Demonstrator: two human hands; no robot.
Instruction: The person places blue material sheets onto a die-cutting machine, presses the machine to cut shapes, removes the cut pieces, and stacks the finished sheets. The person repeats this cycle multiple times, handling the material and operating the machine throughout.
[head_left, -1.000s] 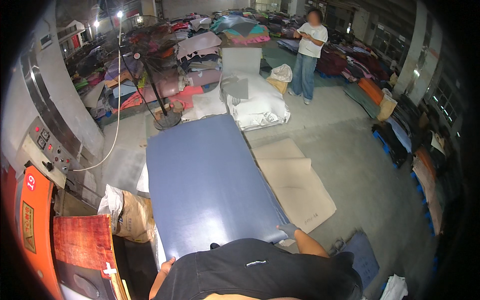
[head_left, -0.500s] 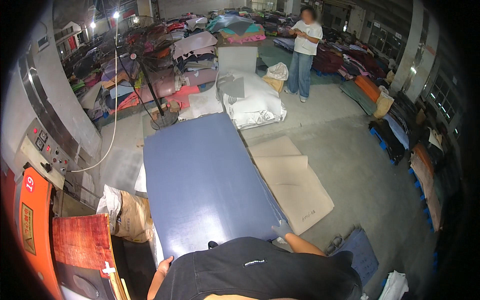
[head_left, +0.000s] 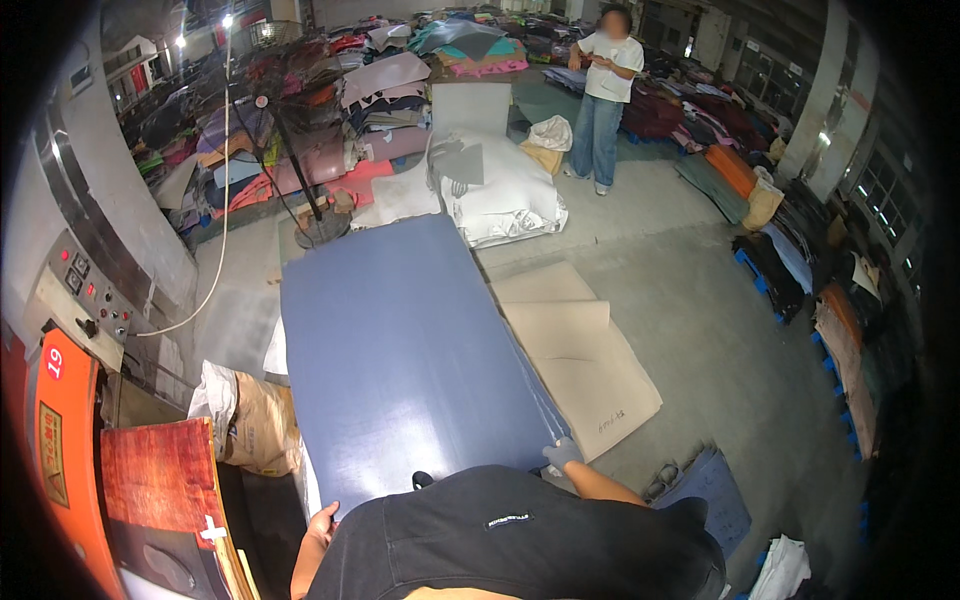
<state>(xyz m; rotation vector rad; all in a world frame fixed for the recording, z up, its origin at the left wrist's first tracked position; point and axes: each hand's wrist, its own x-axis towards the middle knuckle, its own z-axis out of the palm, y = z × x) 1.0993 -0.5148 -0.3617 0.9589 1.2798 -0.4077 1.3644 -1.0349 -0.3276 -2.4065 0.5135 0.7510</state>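
A large, flat blue sheet (head_left: 415,350) lies in front of me on a stack of similar sheets, whose edges show along its right side. My left hand (head_left: 322,522) is bare and pinches the near left edge, thumb on top; its other fingers are partly hidden. At the near right corner, my right hand (head_left: 563,453) wears a grey glove and is closed on the sheet's edge. The dark cloth over my front covers part of the near edge.
Beige sheets (head_left: 560,340) lie right of the stack. An orange machine (head_left: 68,440) with a control panel (head_left: 80,285), a reddish board (head_left: 160,475) and a sack (head_left: 262,425) stand left. Beyond are a fan (head_left: 290,150), a white-covered pile (head_left: 500,195) and a standing person (head_left: 605,90).
The whole view has shifted slightly. Both my hands keep to the same edges of the blue sheet. In the background, the person's arm has moved outward.
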